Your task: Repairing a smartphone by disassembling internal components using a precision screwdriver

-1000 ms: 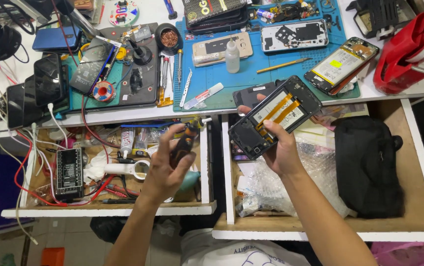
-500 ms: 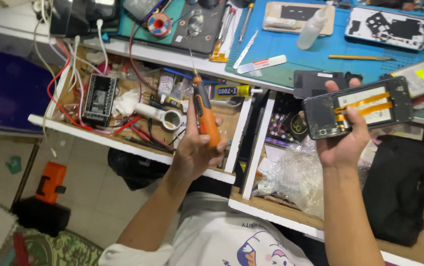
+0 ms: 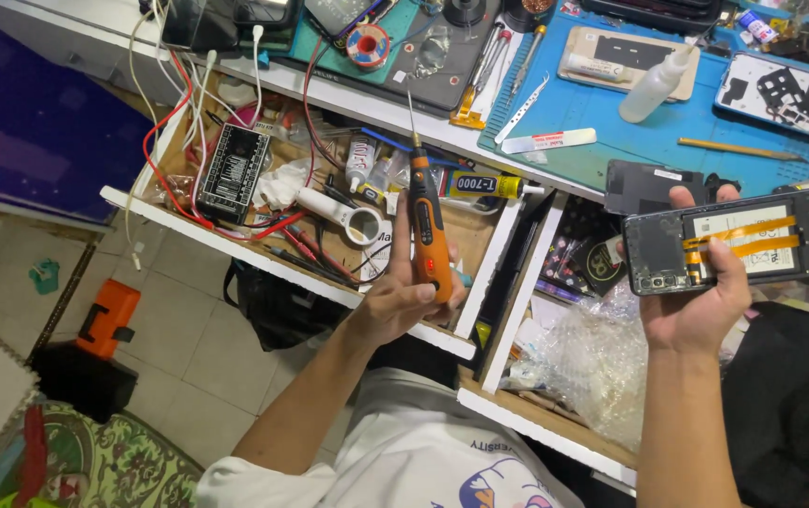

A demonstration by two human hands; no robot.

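The left hand (image 3: 403,303) has its grip closed around the lower body of an orange and black electric screwdriver (image 3: 427,226), which stands nearly upright with its thin bit pointing away from the wrist, toward the tabletop (image 3: 602,122) edge. Under this grip lies an open drawer (image 3: 329,282) crowded with red wires, a black circuit board (image 3: 232,173), a white magnifier (image 3: 341,213) and glue tubes.

The right hand (image 3: 698,306) grips an opened phone (image 3: 732,242) from below, fingers curled over its far edge, thumb on the near edge; orange flex strips show inside. Beyond this grip a blue mat (image 3: 611,103) carries a white bottle (image 3: 657,83) and another phone shell (image 3: 790,96). Below it sits crumpled clear plastic (image 3: 593,362).
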